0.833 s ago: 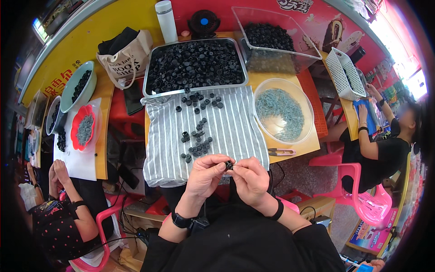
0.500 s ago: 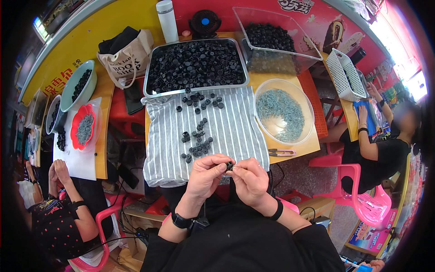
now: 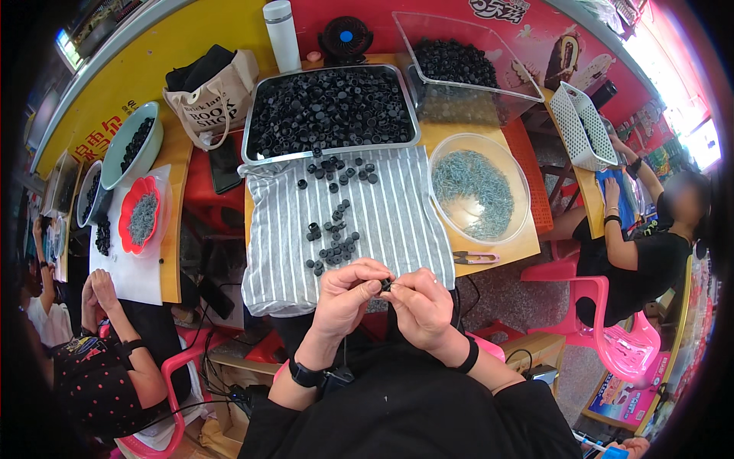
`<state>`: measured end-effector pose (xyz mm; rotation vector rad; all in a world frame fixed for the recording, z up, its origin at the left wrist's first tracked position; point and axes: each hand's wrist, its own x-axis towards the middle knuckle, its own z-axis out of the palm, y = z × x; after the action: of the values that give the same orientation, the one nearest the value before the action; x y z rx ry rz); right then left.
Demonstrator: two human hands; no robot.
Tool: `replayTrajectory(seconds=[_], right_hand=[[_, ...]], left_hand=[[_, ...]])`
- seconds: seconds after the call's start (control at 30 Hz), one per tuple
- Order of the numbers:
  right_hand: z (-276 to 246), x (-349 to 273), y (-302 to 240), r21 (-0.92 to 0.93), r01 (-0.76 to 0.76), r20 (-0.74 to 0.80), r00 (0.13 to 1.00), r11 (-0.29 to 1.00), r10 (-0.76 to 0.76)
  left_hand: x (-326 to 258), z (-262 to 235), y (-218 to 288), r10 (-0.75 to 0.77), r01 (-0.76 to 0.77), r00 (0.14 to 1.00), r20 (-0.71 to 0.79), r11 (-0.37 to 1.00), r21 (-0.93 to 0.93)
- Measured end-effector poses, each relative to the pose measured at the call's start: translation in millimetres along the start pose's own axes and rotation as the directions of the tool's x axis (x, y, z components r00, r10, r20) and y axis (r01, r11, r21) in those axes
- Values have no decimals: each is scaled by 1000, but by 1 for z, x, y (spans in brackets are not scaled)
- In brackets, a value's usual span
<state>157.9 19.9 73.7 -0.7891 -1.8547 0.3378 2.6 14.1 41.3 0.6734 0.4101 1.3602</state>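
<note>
Over the near edge of the striped cloth (image 3: 405, 222), my two hands meet at a small black round plastic part (image 3: 385, 284). My left hand (image 3: 344, 298) is closed, pinching this part between thumb and fingertips. From the other side my right hand (image 3: 423, 307) is closed too, its fingertips pressed together against the part; whatever they pinch is too small to make out. Several loose black parts (image 3: 334, 252) lie on the cloth beyond my hands. A metal tray (image 3: 419, 131) heaped with similar parts stands at the cloth's far end.
Right of the cloth sit a clear round bowl (image 3: 524, 222) of thin metal screws or pins and pink-handled snips (image 3: 475, 258). Behind are a clear bin (image 3: 459, 99), a fan (image 3: 345, 40), a white bottle (image 3: 283, 34) and a cloth bag (image 3: 222, 99). People sit at tables on both sides.
My hands stay together around the black part, with only a slight shift of the fingers and part. The person at the right has moved an arm slightly, and someone at far left has raised an arm.
</note>
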Motion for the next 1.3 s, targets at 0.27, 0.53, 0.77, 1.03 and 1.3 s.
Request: replayTrajectory(seconds=[0.27,0.53,0.77,1.03,1.3], right_hand=[[-2,0,-1,9,33,-15,999,999,-33],[-1,-2,4,34,41,-7,999,999,-41],[1,-2,11,82,20,13,1000,996,-21],[-3,1,20,106,19,76,997,994,-28],[-7,10,25,30,107,177,978,994,-111]], left_hand=[[2,1,2,10,-11,999,44,999,41],[0,-1,-1,13,-14,999,40,999,36],[-2,1,-5,4,-4,1000,-3,1000,1],[-2,2,-7,-25,23,1000,-17,994,-103],[-2,5,-8,-59,47,996,-61,983,-178]])
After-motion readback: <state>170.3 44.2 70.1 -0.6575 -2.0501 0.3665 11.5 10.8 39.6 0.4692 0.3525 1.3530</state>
